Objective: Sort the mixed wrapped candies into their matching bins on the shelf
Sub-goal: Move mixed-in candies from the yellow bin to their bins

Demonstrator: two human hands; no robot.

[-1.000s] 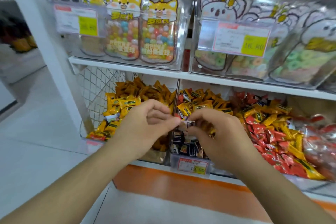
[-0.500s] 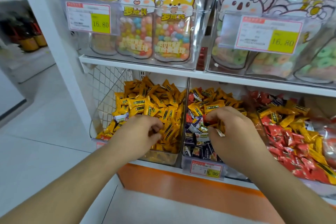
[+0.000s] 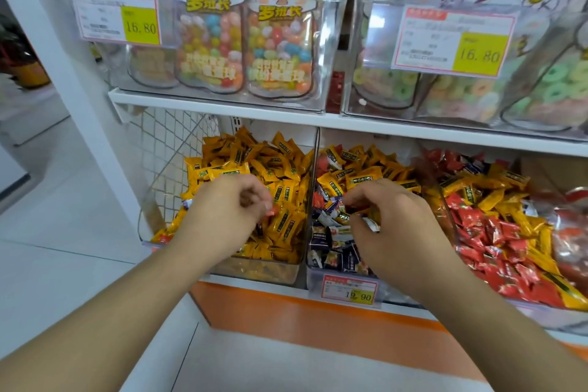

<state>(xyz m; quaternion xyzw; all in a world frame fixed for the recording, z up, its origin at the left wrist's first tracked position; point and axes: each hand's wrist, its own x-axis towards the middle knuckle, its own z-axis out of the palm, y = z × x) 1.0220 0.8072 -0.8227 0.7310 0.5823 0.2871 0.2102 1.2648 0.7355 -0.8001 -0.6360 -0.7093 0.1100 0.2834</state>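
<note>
On the lower shelf, three clear bins stand side by side. The left bin is heaped with yellow wrapped candies. The middle bin holds a mix: yellow ones piled at the back and dark blue and white wrapped candies toward the front, with a price tag clipped to its front wall. The right bin mixes red wrapped candies with yellow ones. The left hand hovers over the left bin with fingers curled, and an orange-red piece shows at its fingertips, though whether it is pinched cannot be told. The right hand sits over the middle bin, pinching a small white-wrapped candy between thumb and finger. A thin clear divider rises between the two hands. On the upper shelf, animal-shaped pouches of coloured sweets fill clear boxes. Open floor lies to the left of the white shelf post.
</note>
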